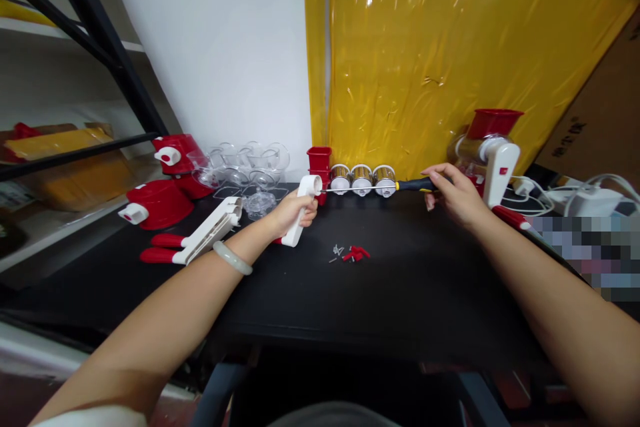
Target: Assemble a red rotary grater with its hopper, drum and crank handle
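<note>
My left hand [296,213] is closed around a white crank handle [295,232], its round socket end up and a bit of red grip showing below. In my right hand [453,192] is a screwdriver [413,185] with a dark blue and yellow handle, held level by the fingers. Its long shaft points left, and the tip reaches the handle's socket end; whether it sits in a screw cannot be made out. On the black table [400,293] below lie several small screws [338,250] beside a little pile of red plastic parts [356,253].
White crank handles with red grips [205,233] lie at left, near red grater bodies [159,203] and clear plastic parts [260,170]. Metal grater drums [361,179] and red hoppers [319,161] stand at the back. An assembled rotary grater [495,147] and white cables [595,190] are at right.
</note>
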`<state>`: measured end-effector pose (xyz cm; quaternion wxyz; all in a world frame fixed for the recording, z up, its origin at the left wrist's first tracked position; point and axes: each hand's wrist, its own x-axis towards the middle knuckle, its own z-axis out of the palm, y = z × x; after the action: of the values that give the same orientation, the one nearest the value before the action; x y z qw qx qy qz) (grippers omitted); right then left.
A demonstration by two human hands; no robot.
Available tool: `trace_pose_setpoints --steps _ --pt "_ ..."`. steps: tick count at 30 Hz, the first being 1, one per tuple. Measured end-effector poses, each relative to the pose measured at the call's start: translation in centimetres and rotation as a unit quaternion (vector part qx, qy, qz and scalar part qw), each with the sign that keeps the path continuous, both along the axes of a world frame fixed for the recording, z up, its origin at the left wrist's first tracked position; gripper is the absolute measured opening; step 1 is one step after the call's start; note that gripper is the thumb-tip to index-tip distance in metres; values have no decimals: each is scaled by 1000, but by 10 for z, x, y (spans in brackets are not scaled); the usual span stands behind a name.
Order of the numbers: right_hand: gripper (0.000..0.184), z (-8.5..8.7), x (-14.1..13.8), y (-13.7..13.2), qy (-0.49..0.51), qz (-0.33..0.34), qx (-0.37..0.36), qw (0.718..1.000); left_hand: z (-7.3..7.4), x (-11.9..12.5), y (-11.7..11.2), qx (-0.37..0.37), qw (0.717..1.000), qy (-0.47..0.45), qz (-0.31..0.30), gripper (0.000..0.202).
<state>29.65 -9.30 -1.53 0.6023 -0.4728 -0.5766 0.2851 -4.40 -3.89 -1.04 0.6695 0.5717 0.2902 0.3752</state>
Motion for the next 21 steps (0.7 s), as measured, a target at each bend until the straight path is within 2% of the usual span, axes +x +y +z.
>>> trace_pose_setpoints --steps 5,9,12,21 --pt "31 1 0 -2 -43 -11 4 999 -1 0 0 -4 1000 6 9 28" --pt "27 2 1 -3 6 20 -19 1000 -1 0 1 -11 1000 17 10 30" --pt "31 3 1 -4 41 46 -11 998 -2 0 1 -13 1000 16 10 30" --pt "31 3 -1 -1 39 15 -17 999 -3 1 2 -23 1000 16 9 28"
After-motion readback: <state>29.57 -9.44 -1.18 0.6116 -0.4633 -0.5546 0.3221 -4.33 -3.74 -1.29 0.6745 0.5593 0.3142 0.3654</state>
